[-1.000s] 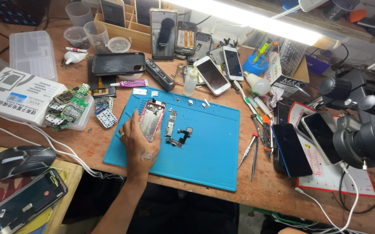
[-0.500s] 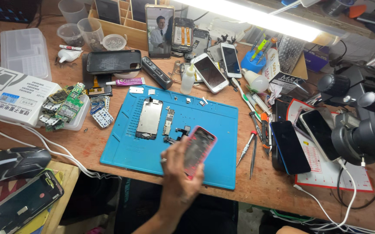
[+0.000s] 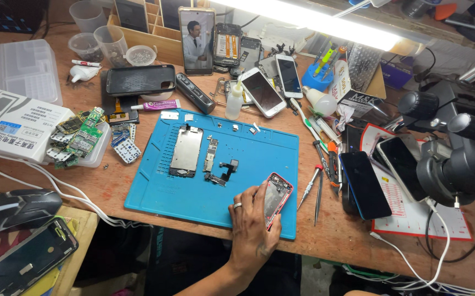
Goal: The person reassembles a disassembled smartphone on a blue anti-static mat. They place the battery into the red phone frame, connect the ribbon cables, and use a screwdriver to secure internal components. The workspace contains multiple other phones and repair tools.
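Our left hand (image 3: pixel 251 222) pinches the pink phone housing (image 3: pixel 277 196) at the blue mat's (image 3: pixel 155 197) near right corner, long axis pointing away.

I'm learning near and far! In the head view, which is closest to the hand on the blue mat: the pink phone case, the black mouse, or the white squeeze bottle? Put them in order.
From the left hand:
1. Pink phone case, under its fingers.
2. White squeeze bottle, above the blue mat.
3. Black mouse, far left.
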